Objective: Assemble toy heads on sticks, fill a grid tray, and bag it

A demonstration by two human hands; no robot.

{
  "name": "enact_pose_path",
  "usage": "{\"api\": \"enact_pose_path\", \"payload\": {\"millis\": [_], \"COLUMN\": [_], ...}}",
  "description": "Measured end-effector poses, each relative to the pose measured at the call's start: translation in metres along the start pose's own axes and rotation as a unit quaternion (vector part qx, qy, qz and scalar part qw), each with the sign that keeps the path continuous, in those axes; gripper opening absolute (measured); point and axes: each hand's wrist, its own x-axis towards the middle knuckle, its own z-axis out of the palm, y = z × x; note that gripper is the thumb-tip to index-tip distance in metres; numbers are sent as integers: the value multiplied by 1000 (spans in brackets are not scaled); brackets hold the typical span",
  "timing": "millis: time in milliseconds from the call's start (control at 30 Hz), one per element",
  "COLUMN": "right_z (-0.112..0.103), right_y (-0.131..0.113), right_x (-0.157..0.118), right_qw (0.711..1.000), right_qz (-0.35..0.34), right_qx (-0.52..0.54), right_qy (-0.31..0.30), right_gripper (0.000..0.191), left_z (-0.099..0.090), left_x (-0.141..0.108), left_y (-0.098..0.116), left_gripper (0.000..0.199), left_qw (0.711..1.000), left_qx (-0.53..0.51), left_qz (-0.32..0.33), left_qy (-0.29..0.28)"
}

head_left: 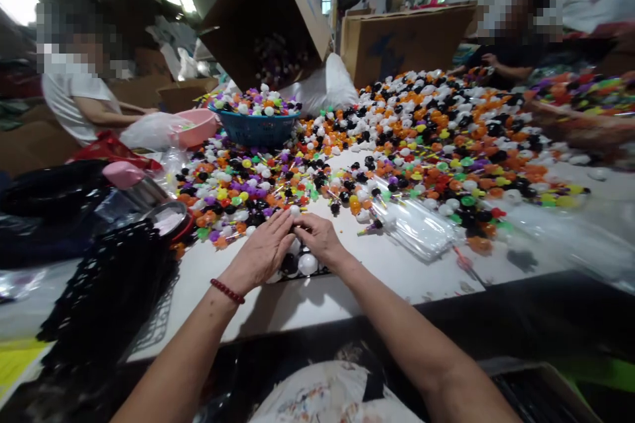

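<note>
Close in front of me, my left hand (262, 244) lies over a small cluster of round pieces, its fingers stretched out and side by side. My right hand (321, 239) meets it from the other side with bent fingers; whatever they grip is hidden. A small white piece (294, 211) shows at the fingertips of both hands. Below them are a glossy white ball (308, 264) and a black ball (289, 265), on a black lattice tray (325, 271) mostly covered by hands and balls.
A large heap of colourful small pieces (397, 125) spreads over the white table (208, 304). Clear plastic bags (421, 228) and scissors (466, 263) lie right. Black lattice trays (114, 284) are stacked left. A blue basket (258, 129) and tilted carton (297, 6) stand behind. Other people sit at both sides.
</note>
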Motion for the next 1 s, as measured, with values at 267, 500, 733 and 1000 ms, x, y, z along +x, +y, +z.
{"api": "enact_pose_path", "payload": {"millis": [267, 500, 733, 1000], "right_z": [-75, -110, -87, -49], "right_y": [28, 46, 33, 36], "right_x": [-52, -88, -105, -89], "right_qw": [924, 877, 933, 941], "right_qz": [216, 249, 312, 312], "right_qx": [-316, -410, -113, 115], "right_qy": [15, 31, 140, 62], "right_gripper": [34, 17, 13, 26], "left_z": [7, -16, -19, -18], "left_x": [-6, -1, -19, -26], "left_y": [-13, 27, 82, 61], "left_gripper": [53, 51, 41, 33], "left_qw": [1000, 993, 989, 992], "left_qx": [-2, -1, -27, -28], "left_qz": [7, 58, 78, -25], "left_qy": [19, 100, 125, 124]}}
